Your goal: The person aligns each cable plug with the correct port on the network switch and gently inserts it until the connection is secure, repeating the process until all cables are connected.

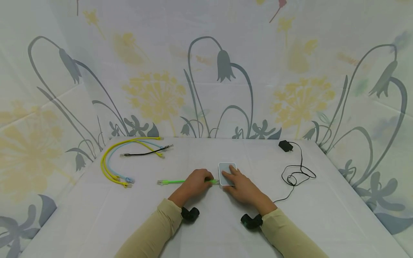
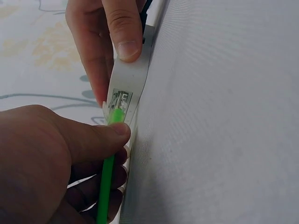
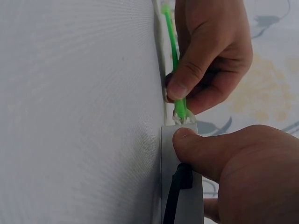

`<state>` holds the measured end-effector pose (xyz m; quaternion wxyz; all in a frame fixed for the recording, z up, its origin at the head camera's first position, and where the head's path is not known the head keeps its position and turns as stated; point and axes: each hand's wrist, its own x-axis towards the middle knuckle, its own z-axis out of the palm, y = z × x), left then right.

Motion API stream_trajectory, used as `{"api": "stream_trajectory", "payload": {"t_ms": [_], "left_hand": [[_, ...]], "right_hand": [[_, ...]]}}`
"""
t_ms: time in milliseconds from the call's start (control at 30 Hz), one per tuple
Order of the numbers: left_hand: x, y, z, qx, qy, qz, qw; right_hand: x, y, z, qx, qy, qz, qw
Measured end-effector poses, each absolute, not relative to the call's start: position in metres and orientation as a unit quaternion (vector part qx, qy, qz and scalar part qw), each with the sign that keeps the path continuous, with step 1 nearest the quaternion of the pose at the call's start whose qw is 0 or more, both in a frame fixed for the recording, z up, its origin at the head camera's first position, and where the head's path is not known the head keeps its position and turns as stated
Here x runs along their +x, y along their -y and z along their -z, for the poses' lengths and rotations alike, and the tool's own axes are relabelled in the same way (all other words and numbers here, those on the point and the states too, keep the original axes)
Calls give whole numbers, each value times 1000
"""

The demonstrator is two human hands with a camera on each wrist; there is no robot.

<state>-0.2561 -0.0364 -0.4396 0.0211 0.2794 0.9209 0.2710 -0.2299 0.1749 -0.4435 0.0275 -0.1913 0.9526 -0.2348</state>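
My left hand (image 1: 197,181) pinches a bright green Ethernet cable (image 1: 174,182) just behind one of its plugs. That clear plug (image 2: 120,99) is at the port in the side of a small white router (image 1: 227,167) with a grey top; how deep it sits I cannot tell. The cable's other end lies on the table to the left. My right hand (image 1: 242,187) holds the router, fingers spread over its top and thumb on its near side. By this thumb, a black power plug (image 3: 183,177) is in the router's near side.
At the back left lie yellow cables (image 1: 104,161), a light blue cable (image 1: 110,157) and a short black cable (image 1: 143,154). A black power adapter (image 1: 285,146) lies at the back right, its thin cord (image 1: 301,157) looping loosely toward the right forearm. Patterned cloth (image 1: 206,89) hangs behind the white table.
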Motion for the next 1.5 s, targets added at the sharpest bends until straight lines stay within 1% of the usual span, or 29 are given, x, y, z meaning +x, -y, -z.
{"api": "stream_trajectory", "payload": {"t_ms": [1500], "left_hand": [[-258, 35, 440, 296, -921, -255, 12]], "right_hand": [[-230, -172, 442, -192, -957, 216, 31]]}}
